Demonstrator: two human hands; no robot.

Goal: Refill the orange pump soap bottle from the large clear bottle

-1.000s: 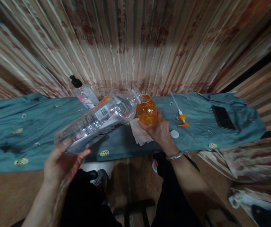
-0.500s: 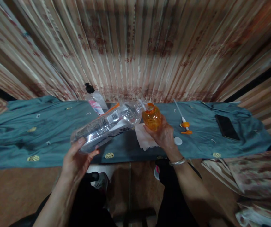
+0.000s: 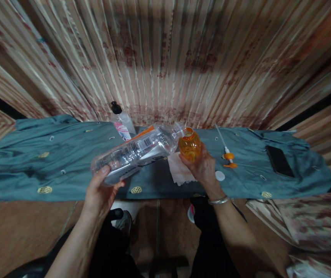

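My left hand (image 3: 100,193) grips the base end of a large clear plastic bottle (image 3: 138,152) with a printed label. The bottle lies tilted, its neck pointing right, at the mouth of a small orange see-through bottle (image 3: 190,146). My right hand (image 3: 203,166), with a silver bangle on the wrist, is wrapped round that orange bottle, which holds some liquid. Under the two bottles a pale tissue (image 3: 179,170) lies on the cloth. An orange and white pump top (image 3: 229,157) and a round white cap (image 3: 220,175) lie right of my right hand.
A clear pump bottle (image 3: 123,125) with a black top stands behind the large bottle. At the right of the narrow table's teal cloth (image 3: 75,166) lies a black phone (image 3: 279,161). A pleated curtain (image 3: 165,58) hangs behind the table.
The whole view has shifted slightly, with things appearing a little further right. Both hands keep their hold, and the large bottle's neck stays at the orange bottle's mouth.
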